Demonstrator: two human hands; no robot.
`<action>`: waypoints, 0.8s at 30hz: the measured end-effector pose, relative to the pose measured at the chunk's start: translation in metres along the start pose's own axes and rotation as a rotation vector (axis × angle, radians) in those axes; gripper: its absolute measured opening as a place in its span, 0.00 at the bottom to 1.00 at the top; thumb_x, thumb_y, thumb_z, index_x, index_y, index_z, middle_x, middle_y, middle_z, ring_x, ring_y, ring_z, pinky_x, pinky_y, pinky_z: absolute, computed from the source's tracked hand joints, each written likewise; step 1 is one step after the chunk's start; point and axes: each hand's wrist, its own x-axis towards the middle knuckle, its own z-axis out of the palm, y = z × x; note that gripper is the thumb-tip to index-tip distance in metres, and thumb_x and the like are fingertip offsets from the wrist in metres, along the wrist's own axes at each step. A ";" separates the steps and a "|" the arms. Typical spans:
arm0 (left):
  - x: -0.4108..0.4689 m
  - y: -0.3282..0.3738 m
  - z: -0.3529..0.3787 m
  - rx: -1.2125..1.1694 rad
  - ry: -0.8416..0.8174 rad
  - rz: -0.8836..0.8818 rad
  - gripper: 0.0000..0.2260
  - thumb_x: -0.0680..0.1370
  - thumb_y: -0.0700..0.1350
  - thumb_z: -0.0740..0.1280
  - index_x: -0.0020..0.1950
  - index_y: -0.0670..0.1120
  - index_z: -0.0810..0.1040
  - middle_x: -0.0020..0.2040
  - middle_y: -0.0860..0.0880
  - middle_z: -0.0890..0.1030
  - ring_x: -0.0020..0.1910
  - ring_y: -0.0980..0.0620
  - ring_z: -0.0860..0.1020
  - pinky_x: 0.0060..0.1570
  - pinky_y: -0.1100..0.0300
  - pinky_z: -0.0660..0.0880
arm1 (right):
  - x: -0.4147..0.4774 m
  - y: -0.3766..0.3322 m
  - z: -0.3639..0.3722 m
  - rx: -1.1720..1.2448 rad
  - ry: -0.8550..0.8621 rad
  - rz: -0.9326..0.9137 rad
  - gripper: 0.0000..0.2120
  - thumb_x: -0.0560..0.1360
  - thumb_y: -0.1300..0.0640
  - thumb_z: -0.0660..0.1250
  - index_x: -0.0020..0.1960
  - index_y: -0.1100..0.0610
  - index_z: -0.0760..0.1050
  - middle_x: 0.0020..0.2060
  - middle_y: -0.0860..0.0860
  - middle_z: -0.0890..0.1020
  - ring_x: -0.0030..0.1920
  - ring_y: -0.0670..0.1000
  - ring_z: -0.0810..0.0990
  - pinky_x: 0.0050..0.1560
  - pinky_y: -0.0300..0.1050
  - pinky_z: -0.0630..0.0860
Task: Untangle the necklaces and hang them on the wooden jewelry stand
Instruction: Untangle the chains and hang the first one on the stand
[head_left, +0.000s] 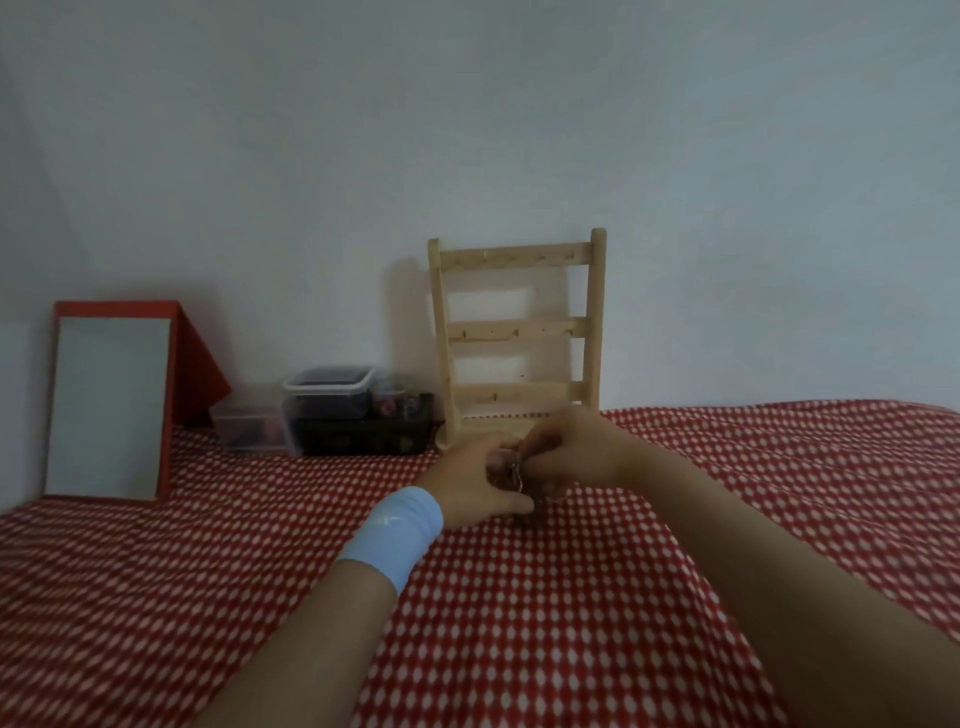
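You are in the untangling step, and no hanging has begun. Your left hand (475, 480) and your right hand (574, 449) meet just in front of the stand (514, 330), low over the red cloth (571, 597). Between them is the small bundle of necklaces (515, 474). The fingers of both hands are curled in and pinch this bundle, the left from below and the side, the right from above. A short piece of chain shows between the fingers. The rest is hidden or too blurred, so I cannot tell how many necklaces there are or how bad the knot is.

The stand is upright against the wall (727, 208), and I see nothing hanging on its bars. To the left of it are some plastic boxes (332, 410) and a mirror (109, 405), well apart from your hands.

I think the next move calls for patience: hold the knot with one hand and draw one chain loose with the other, gently, because a hard pull will only tighten it. When one necklace is free, the top bar is close above your hands
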 end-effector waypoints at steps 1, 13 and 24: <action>0.005 -0.004 -0.001 -0.041 0.021 -0.006 0.25 0.69 0.48 0.77 0.64 0.54 0.75 0.57 0.56 0.81 0.56 0.56 0.79 0.62 0.54 0.75 | 0.005 0.001 -0.001 0.038 0.007 -0.009 0.03 0.77 0.60 0.72 0.50 0.56 0.84 0.40 0.54 0.87 0.38 0.51 0.87 0.42 0.42 0.84; 0.044 -0.033 -0.015 -0.480 0.217 -0.077 0.08 0.81 0.46 0.65 0.50 0.46 0.82 0.40 0.48 0.85 0.42 0.49 0.84 0.49 0.53 0.82 | 0.051 0.020 0.012 0.185 -0.145 0.021 0.06 0.78 0.52 0.72 0.52 0.54 0.83 0.46 0.55 0.87 0.42 0.50 0.83 0.48 0.43 0.82; 0.038 -0.029 -0.016 -0.497 0.132 -0.108 0.12 0.83 0.48 0.62 0.54 0.41 0.80 0.35 0.45 0.83 0.32 0.45 0.81 0.39 0.53 0.82 | 0.041 0.031 0.014 0.440 -0.101 0.051 0.16 0.84 0.54 0.58 0.42 0.56 0.78 0.41 0.49 0.83 0.45 0.51 0.81 0.45 0.45 0.77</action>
